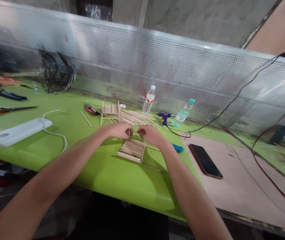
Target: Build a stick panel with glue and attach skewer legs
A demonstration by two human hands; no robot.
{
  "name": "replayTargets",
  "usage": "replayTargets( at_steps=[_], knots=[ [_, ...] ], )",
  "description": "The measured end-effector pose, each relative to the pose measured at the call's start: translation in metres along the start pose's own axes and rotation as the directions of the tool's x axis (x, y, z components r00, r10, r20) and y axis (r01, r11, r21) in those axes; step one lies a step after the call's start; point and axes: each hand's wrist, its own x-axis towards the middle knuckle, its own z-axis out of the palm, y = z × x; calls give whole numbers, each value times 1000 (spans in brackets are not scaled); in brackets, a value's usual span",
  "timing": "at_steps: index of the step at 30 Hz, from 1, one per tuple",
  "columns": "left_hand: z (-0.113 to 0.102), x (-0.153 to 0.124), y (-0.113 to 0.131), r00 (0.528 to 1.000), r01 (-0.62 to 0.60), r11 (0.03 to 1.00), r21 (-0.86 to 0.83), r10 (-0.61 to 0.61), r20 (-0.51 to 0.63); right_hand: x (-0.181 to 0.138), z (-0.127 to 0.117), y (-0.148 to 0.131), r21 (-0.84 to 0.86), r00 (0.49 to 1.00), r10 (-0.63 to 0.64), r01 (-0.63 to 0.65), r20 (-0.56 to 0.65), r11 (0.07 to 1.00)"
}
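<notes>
My left hand (121, 130) is closed, its fingertips just above the far edge of a small slatted frame of wooden sticks (132, 150). Beside it, my right hand (148, 134) is also closed, thumb and finger pinched together. Whatever either pinch may hold is too small to make out. The frame lies on the green tabletop, with thin sticks reaching out from its right side. Beyond my hands, a small stick-built chair-like piece (110, 109) stands upright next to a spread of loose sticks (136, 117).
A blue glue gun (164, 117) with a black cord stands between two plastic bottles, one clear (148, 100), one greenish and tilted (183, 113). To the right lies a phone (205, 161); to the left, a white power strip (20, 131) and pliers (7, 95). A perforated metal panel (122, 63) backs the table.
</notes>
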Motion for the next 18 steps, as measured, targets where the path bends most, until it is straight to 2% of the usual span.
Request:
replayTargets(
  at_steps=[5, 9, 13, 18],
  knots=[
    [10, -1, 13, 995, 12, 1000, 8, -11, -103, -3, -8, 2, -37, 998, 34, -33, 46, 999],
    [23, 3, 11, 982, -71, 997, -40, 63, -178, -6, -16, 6, -38, 995, 76, -73, 66, 997],
    [28, 9, 2, 941, -160, 984, -73, 129, -314, -7, -20, 9, -40, 992, 111, -109, 63, 993],
    [24, 14, -5, 939, -186, 981, 56, 194, -283, -5, -15, 7, -8, 997, 52, -51, 61, 999]
  ],
)
